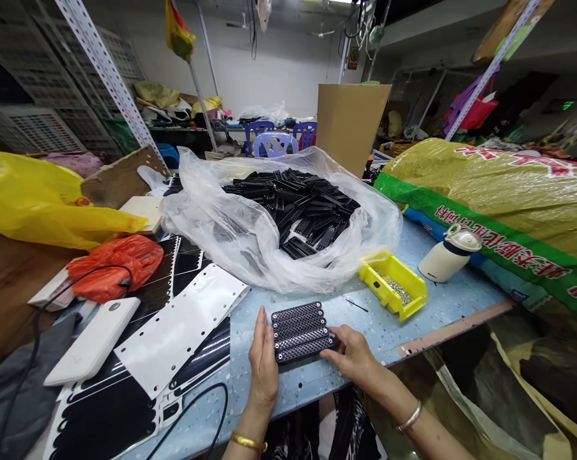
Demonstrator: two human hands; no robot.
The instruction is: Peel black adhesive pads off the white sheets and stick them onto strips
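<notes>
Several black strips (300, 331) with a diamond-textured face and a small metal rivet at each end lie side by side in a block on the blue speckled tabletop. Flat along the block's left end stands my left hand (263, 364), its fingers straight and together. At the right end, my right hand (353, 351) pinches the nearer strips between thumb and curled fingers. Behind the block is an open clear plastic bag (250, 243) heaped with loose black strips (300, 201). A yellow bin (388, 306) of small metal pieces sits to the right, near a thin dark pin-like piece (356, 305).
A cream bottle (441, 262) stands right of the bin, beside a large green-and-gold sack (499, 204). On the left lie a white perforated sheet (183, 329), a white power bank (94, 342), a red bag (118, 265) and a black cable (225, 396). A cardboard panel (348, 124) rises behind.
</notes>
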